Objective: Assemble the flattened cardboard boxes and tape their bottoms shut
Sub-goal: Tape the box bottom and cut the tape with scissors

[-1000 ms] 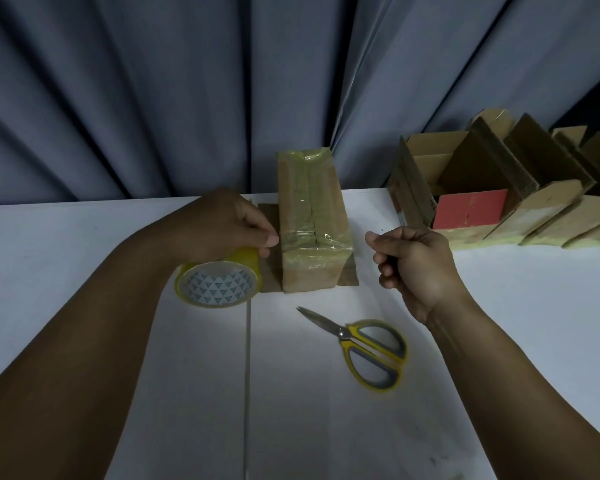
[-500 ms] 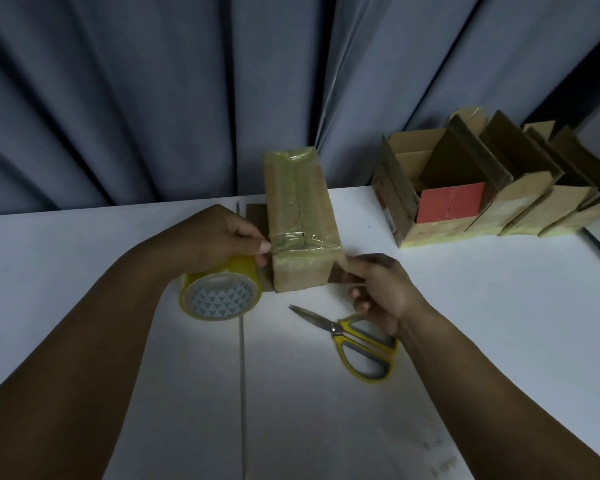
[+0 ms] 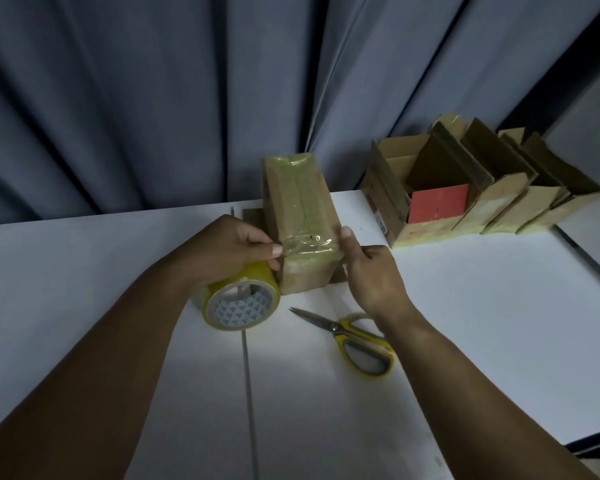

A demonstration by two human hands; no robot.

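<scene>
Beside round tape roll (image 3: 243,303), glossy-taped cardboard box (image 3: 302,202)

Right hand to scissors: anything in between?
Nothing visible. The scissors lie on the table just nearer than the right hand, whose thumb presses the box; its wrist overlaps the handles in view.

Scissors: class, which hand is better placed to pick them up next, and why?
Right, probably. The scissors lie nearest the right hand, whose thumb only presses the box; the left hand grips the tape roll.
</scene>
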